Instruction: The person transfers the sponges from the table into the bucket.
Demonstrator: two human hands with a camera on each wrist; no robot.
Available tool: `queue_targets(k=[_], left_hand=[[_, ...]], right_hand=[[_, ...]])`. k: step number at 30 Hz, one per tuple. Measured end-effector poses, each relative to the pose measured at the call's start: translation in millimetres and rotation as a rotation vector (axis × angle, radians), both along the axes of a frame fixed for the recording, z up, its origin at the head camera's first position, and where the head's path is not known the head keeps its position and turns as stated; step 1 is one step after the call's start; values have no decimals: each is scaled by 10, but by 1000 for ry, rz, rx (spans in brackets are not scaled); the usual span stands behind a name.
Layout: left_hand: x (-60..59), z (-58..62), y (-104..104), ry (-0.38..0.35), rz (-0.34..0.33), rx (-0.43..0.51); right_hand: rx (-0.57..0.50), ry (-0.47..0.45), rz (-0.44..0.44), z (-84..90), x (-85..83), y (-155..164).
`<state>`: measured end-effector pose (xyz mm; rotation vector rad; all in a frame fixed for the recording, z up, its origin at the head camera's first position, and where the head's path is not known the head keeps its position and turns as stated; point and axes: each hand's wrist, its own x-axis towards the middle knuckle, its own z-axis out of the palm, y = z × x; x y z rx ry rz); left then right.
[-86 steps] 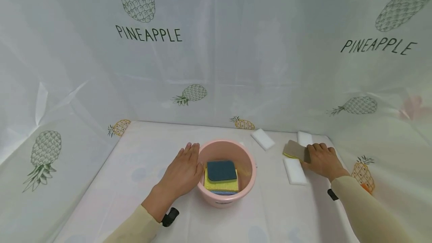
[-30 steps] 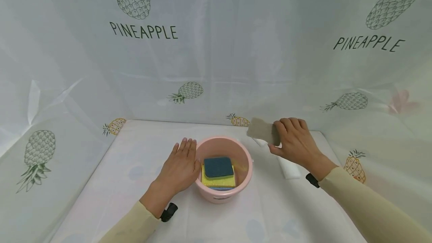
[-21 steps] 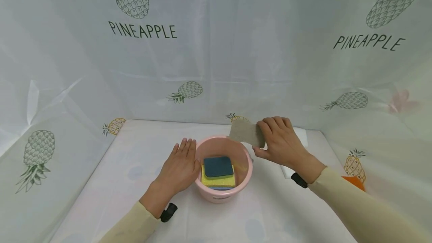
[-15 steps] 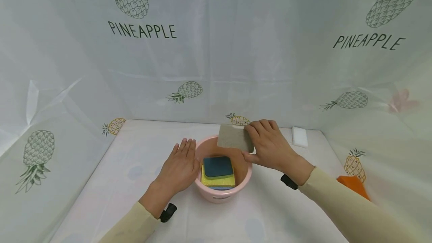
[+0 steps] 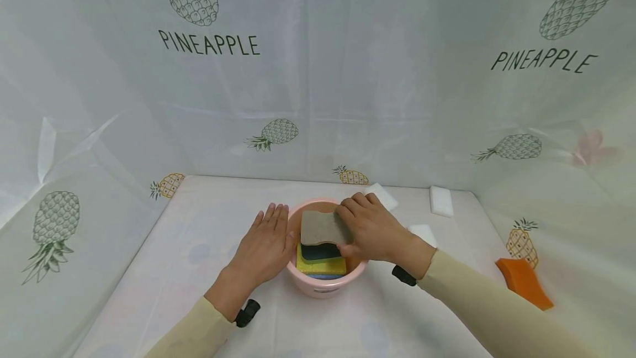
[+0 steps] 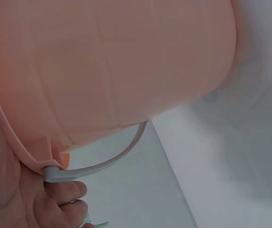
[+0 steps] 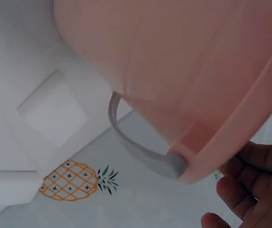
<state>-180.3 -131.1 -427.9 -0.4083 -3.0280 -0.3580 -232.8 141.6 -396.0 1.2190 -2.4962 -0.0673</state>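
Round pink plastic bucket [image 5: 325, 283], centre of bench [image 5: 199, 247]. Right hand [image 5: 370, 231]: fingers pinching grey-topped rectangular sponge [image 5: 320, 228] over the bucket's stacked sponges [image 5: 323, 263]. Left hand [image 5: 263, 247]: fingers straight, together, flat against bucket's left wall.

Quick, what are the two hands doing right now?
Left hand: open, straight fingers resting against the side of the round pink plastic bucket.
Right hand: holding a flat grey-topped scouring sponge over the bucket.
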Motion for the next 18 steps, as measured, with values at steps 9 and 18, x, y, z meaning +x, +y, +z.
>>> queue_targets(k=[9, 18], left_hand=[[0, 2, 0, 5, 2, 10], [7, -3, 0, 12, 1, 17]], right_hand=[[49, -52, -7, -85, -22, -108], [78, -102, -12, -106, -38, -156]])
